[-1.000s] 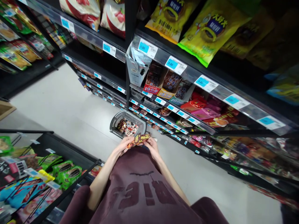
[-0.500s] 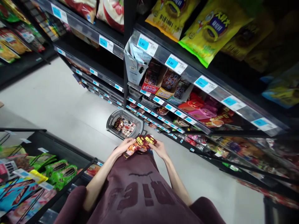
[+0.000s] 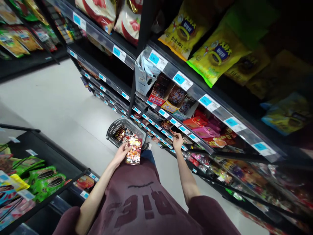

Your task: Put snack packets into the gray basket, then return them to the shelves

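Observation:
My left hand is closed on the edge of dark red snack packets with yellow lettering and a food picture, held in front of my shirt. How many are stacked there I cannot tell. Out to the right, my right hand is at the front edge of a lower shelf, its fingers pinched together. A small reddish packet, seen almost edge-on, shows at those fingertips. Just beyond the left hand, a grey shopping basket stands on the floor with several snack packets inside.
Yellow snack bags sit on the upper right shelf. Below are open display boxes and pink pouches. Price tags line the shelf edges. A lower rack with green bags stands at left. Pale floor runs between the shelving.
My right hand has left the packets in front of me and moved right to the shelf edge. My left hand has moved slightly left, still holding packets. The view has shifted a little.

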Demonstrator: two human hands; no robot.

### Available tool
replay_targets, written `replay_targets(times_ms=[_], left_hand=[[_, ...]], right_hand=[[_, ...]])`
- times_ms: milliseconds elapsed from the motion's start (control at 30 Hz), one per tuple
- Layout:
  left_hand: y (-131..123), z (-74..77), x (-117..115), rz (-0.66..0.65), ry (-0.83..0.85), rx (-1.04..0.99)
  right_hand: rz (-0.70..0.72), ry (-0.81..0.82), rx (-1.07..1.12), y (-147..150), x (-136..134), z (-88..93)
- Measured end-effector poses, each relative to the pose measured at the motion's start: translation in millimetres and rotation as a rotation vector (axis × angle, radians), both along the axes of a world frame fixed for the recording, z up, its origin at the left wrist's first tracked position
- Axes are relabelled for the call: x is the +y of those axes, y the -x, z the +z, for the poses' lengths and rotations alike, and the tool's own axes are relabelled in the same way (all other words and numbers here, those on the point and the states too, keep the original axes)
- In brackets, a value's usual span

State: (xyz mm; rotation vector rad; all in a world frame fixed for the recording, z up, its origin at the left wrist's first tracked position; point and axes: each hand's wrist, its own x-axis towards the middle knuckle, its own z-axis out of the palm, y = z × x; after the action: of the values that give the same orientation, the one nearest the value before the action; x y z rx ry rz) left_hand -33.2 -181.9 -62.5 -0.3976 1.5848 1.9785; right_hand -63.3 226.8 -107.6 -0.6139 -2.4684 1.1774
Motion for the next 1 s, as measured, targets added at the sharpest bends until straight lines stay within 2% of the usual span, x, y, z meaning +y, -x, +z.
replay_targets(times_ms=[100, 200, 367, 500, 633, 700, 767, 900, 1000], left_hand=[[-3.3, 3.3, -0.7, 0.108, -0.084, -0.012], [-8.2, 6.3, 0.8, 0.188, -0.069, -0.017], [-8.8, 9.6, 9.7, 0.255, -0.032, 0.002], [-4.2, 5.7, 19.2, 0.217, -0.016, 0.054], [-2.5, -5.4, 25.6, 0.030, 0.034, 0.122], [-1.5, -9.3, 28.0, -0.091, 0.087, 0.194], [1.4, -9.0, 31.0, -0.184, 0.147, 0.239], [13.1, 1.4, 41.3, -0.379, 0.247, 0.340], [21.5, 8.3, 50.4, -0.496, 0.281, 0.442]], right_hand=[[-0.022, -0.056, -0.017, 18.8, 9.6, -16.4], [-0.048, -0.106, -0.081, 35.4, 18.6, -24.6], [-0.064, -0.183, -0.195, 68.7, 30.4, -17.8], [-0.061, -0.174, -0.228, 79.1, 27.1, -5.2], [-0.062, -0.085, -0.254, 54.7, 1.3, 0.8], [0.019, 0.013, -0.304, 33.7, -21.4, 2.8], [0.184, 0.166, -0.396, 11.5, -48.7, 6.9], [0.575, 0.498, -0.599, -24.9, -103.0, 23.1], [0.727, 0.635, -0.642, -37.3, -127.1, 33.2]])
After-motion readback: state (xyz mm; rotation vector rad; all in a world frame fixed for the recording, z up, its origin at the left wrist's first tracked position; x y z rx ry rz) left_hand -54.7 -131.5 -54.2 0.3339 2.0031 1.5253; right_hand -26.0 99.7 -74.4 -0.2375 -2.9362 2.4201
